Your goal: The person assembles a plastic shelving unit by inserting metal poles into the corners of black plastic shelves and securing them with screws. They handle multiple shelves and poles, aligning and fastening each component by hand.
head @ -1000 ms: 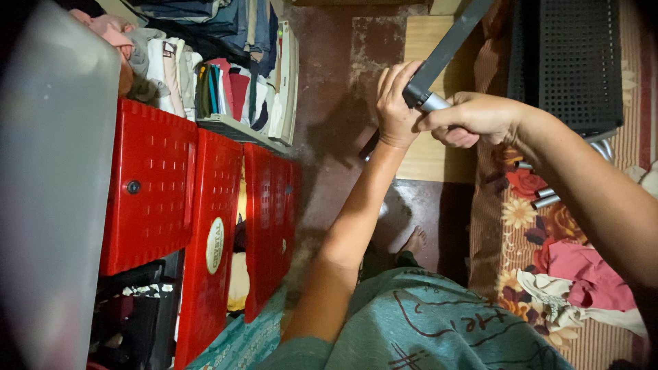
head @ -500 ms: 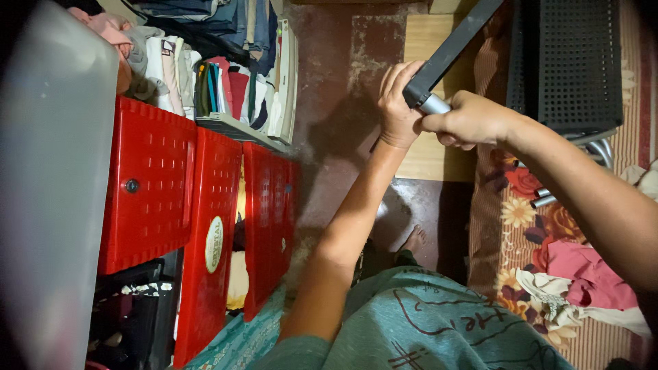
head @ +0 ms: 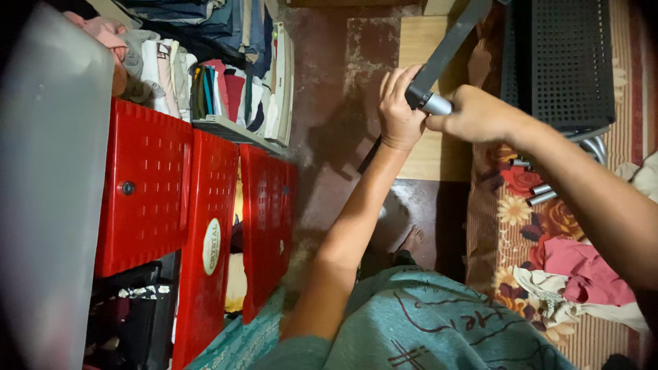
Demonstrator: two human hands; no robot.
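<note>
Both hands grip a long dark flat metal bar [head: 449, 44] slanting away — left hand [head: 399, 109] wrapped beside its silver tubular end [head: 434, 104], right hand [head: 480, 115] closed on that end.

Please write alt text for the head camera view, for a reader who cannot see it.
Both hands grip a dark flat bar at its silver tube end: the left hand wraps the joint, the right hand holds the tube. Red perforated cabinets with folded clothes stand on one side, a black perforated panel on a floral cloth on the other.
</note>
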